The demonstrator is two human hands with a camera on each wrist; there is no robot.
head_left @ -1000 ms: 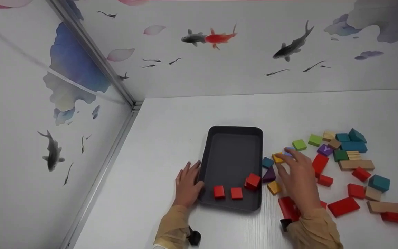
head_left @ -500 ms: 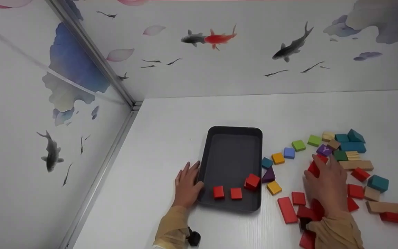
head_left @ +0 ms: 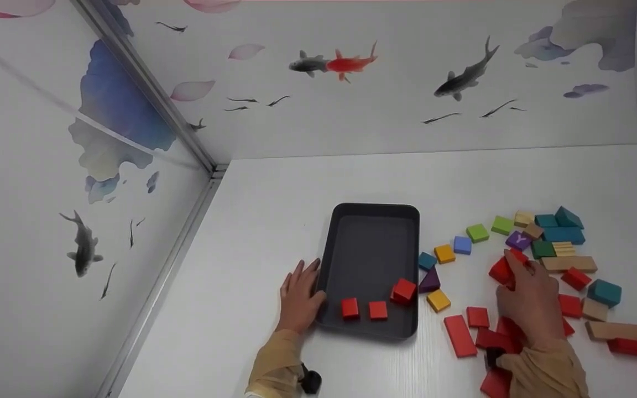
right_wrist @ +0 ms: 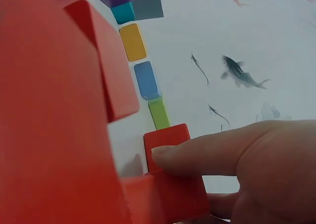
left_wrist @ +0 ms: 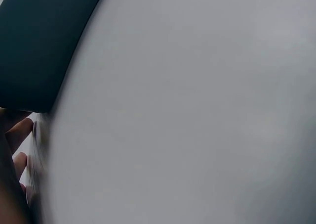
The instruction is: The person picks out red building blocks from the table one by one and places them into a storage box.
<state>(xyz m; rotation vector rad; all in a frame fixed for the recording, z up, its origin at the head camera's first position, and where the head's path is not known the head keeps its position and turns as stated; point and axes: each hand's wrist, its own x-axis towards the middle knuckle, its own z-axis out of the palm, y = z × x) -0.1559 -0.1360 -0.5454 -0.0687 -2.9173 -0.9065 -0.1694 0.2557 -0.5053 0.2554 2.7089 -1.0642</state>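
A dark grey rectangular tray lies on the white table, with several red blocks toward its near end. My left hand rests at the tray's left edge, fingers spread and thumb by the rim. The left wrist view shows its fingertips beside the tray's corner. To the right of the tray, my right hand pinches a red block among the scattered blocks. In the right wrist view the thumb lies against the face of this red block, with the other fingers mostly hidden behind.
Red blocks lie around the right wrist. A row of small blocks, including a yellow one, a blue one and a green one, curves away from the tray. Teal and wooden blocks sit farther right.
My right hand has moved right, from over the yellow and blue blocks to the red ones, and its fingers have closed on a red block. The left hand has stayed at the tray.
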